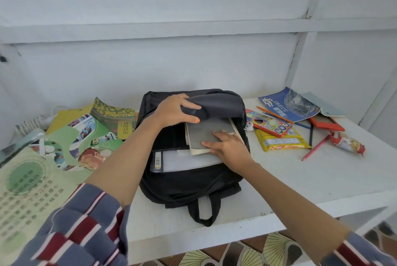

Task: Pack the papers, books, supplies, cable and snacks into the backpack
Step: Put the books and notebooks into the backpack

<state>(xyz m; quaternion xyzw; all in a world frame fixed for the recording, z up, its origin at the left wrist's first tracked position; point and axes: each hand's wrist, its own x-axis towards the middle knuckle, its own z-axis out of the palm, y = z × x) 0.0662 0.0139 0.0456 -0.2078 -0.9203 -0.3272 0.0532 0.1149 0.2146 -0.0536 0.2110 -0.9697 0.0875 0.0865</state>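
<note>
A black backpack (189, 186) lies open on the white shelf, top handle toward me. My left hand (175, 110) grips the backpack's front flap (217, 104) and holds it up. My right hand (228, 144) presses flat on a grey-covered book (206, 134) that sticks halfway out of the main compartment. Under it lie white papers (184, 161) with a barcode at the left. To the right wait a blue book (290, 104), a coloured pencil box (268, 124), a yellow snack pack (281, 142), a red-white snack (347, 142) and loose pencils (314, 148).
Left of the bag lie several colourful books and posters (86, 134), a big green sheet (28, 182) and a white cable (32, 122) near the wall. A red frame (327, 125) sits at the right. The shelf edge (214, 233) runs close in front of me.
</note>
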